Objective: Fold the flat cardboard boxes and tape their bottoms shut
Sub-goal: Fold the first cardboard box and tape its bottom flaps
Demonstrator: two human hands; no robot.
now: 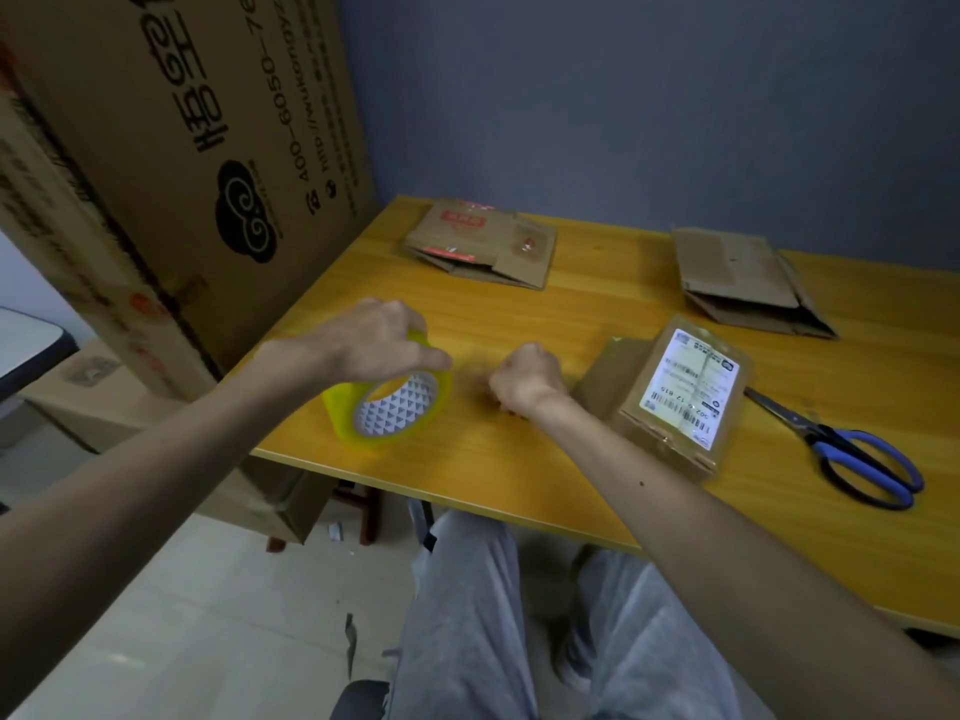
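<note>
A roll of yellow-tinted clear tape stands tilted on its edge near the front left of the yellow table. My left hand grips the roll from above. Just right of it, my right hand is curled with the knuckles up and pinches the tape end; a faint clear strip runs between hand and roll. A small folded cardboard box with a white shipping label on top sits right beside my right wrist. Two flat boxes lie at the back, one at the back left and one at the back right.
Blue-handled scissors lie on the table right of the labelled box. A very large printed carton leans against the table's left edge, with smaller cartons on the floor below it. My knees in grey trousers are under the table's front edge.
</note>
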